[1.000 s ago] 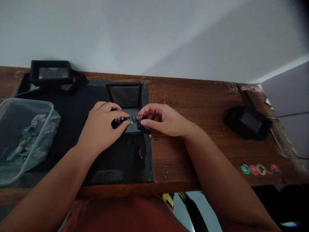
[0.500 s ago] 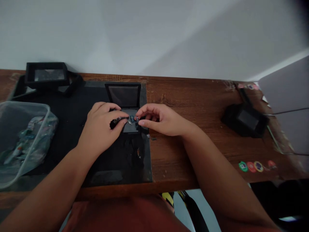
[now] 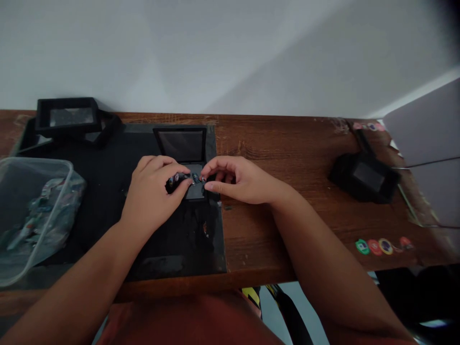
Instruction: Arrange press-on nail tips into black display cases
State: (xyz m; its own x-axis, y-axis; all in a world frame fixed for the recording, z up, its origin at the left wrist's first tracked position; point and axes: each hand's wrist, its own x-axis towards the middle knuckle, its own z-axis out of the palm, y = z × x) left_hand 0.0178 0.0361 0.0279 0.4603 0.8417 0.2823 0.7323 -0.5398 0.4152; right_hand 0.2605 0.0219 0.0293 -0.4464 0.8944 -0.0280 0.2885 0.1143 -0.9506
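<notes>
My left hand (image 3: 149,189) is closed in a pinch at a small dark, shiny piece (image 3: 175,180), partly hidden by the thumb and fingers. Facing it, my right hand (image 3: 239,182) has thumb and forefinger closed around a tiny shiny bit (image 3: 203,179) whose kind I cannot make out. Between the fingertips are small bluish-green parts (image 3: 195,178). Both hands are over a small black hinged case, its grey inside (image 3: 196,192) showing below the fingers. The raised lid (image 3: 181,145) with a see-through panel stands behind them.
A black mat (image 3: 161,239) lies under the case on the wooden table (image 3: 251,235). At left sits a clear plastic tub (image 3: 68,172) of small bagged parts, with black framed boxes (image 3: 68,125) behind. A black device (image 3: 364,177) and round stickers (image 3: 374,247) are at right.
The view has shifted slightly. Both hands keep their pinches over the case, with the fingertips only slightly moved around the small parts.
</notes>
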